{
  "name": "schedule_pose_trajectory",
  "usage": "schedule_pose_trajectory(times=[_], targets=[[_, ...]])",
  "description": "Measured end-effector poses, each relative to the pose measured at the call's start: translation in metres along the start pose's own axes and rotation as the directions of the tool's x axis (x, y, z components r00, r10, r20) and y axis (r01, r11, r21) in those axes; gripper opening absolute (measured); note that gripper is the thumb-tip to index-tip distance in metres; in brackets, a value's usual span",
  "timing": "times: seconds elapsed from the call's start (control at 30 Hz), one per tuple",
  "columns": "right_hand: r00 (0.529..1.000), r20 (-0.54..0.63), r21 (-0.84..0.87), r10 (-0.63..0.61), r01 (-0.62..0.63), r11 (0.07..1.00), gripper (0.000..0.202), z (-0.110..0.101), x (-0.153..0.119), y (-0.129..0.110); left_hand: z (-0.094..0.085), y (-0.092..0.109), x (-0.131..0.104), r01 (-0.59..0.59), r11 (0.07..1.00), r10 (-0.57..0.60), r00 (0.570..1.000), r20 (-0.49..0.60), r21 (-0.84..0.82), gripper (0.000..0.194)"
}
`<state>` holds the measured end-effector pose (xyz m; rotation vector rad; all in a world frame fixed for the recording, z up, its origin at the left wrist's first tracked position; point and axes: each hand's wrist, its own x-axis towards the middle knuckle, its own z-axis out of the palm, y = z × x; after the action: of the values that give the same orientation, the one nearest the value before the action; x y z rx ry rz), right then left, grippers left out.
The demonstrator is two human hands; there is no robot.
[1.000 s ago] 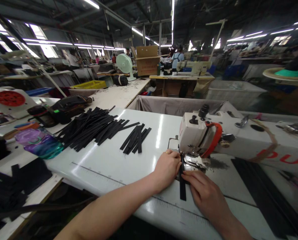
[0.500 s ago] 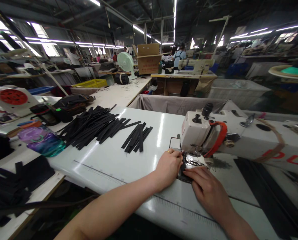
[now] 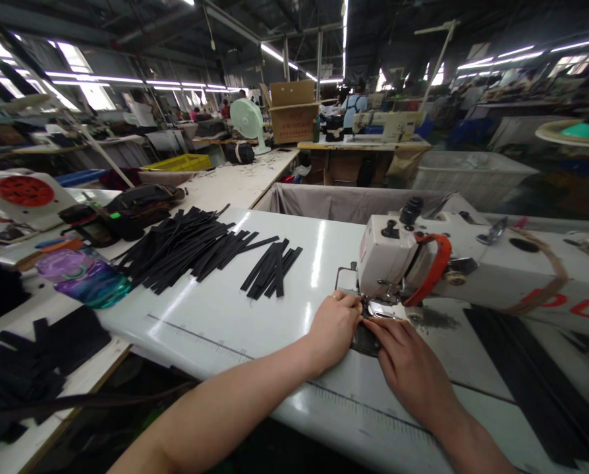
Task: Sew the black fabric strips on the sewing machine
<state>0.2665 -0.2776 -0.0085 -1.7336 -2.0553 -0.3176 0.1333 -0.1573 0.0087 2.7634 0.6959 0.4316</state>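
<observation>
My left hand [image 3: 335, 328], fingers bent and pressed together, is at the needle area of a white sewing machine [image 3: 386, 253], just left of the presser foot. Close against it, my right hand [image 3: 410, 355] has its fingertips together at the front of the metal foot [image 3: 381, 309]. Between them they pinch a black fabric strip, mostly hidden by the fingers. A dark plate [image 3: 366, 342] shows below the fingertips. On the white table [image 3: 294, 342] left of the hands lie a small group of black strips [image 3: 271, 268] and a larger heap of black strips [image 3: 186, 247].
A purple and teal pouch [image 3: 84, 276] lies at the table's left end. Long black fabric pieces [image 3: 526, 375] lie right of the machine. Behind the table is a cloth-lined bin [image 3: 334, 201]; a green fan [image 3: 248, 118] and cardboard box [image 3: 292, 112] stand farther back.
My right hand has shifted slightly up toward the presser foot and closer to the left fingertips. Black fabric seen between the hands before is now mostly hidden. The left hand hardly moved.
</observation>
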Motion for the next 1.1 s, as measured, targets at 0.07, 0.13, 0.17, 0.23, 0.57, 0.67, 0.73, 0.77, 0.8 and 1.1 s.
schedule_pose_trajectory(times=[0.07,0.13,0.17,0.23,0.57,0.67,0.73,0.77,0.8,1.1], targets=[[1.000,-0.005,-0.008,-0.004,0.004,1.000,0.039,0.000,0.000,0.000,0.001,0.000,0.001,0.007,1.000,-0.007,1.000,-0.005,0.006,0.023],[1.000,0.001,-0.015,-0.002,0.002,1.000,0.040,0.000,0.001,0.000,0.001,-0.001,0.002,0.001,1.000,-0.001,1.000,-0.008,-0.002,0.024],[1.000,0.007,-0.019,0.000,0.000,1.000,0.041,0.000,0.001,0.000,0.001,-0.001,0.002,-0.007,1.000,0.007,1.000,-0.006,-0.006,0.025],[1.000,0.019,-0.025,0.006,-0.005,1.000,0.041,0.000,0.000,0.000,0.001,-0.001,0.002,-0.022,1.000,0.022,1.000,-0.006,-0.007,0.026],[0.997,-0.064,-0.036,-0.039,0.036,0.999,0.039,0.003,0.001,0.003,0.001,-0.003,0.002,-0.067,0.996,0.067,0.998,-0.007,0.057,0.025],[0.996,-0.080,-0.018,-0.045,0.044,0.999,0.038,0.004,0.001,0.004,0.002,-0.003,0.001,-0.071,0.994,0.070,0.997,0.010,0.083,0.026],[0.995,-0.085,-0.008,-0.051,0.051,0.999,0.037,0.004,0.001,0.003,0.002,0.000,0.000,-0.071,0.993,0.069,0.997,0.026,0.093,0.025],[0.995,-0.086,-0.005,-0.054,0.054,0.999,0.036,0.003,0.001,0.003,0.001,0.002,0.000,-0.071,0.993,0.068,0.997,0.032,0.094,0.024],[0.995,-0.086,-0.005,-0.054,0.054,0.999,0.036,0.003,0.000,0.003,0.001,0.003,0.000,-0.070,0.993,0.067,0.997,0.034,0.090,0.024],[0.997,-0.065,0.051,0.033,-0.029,0.998,0.030,0.003,-0.006,0.003,-0.042,-0.085,-0.016,0.509,0.852,-0.475,0.851,-0.224,0.126,0.023]])
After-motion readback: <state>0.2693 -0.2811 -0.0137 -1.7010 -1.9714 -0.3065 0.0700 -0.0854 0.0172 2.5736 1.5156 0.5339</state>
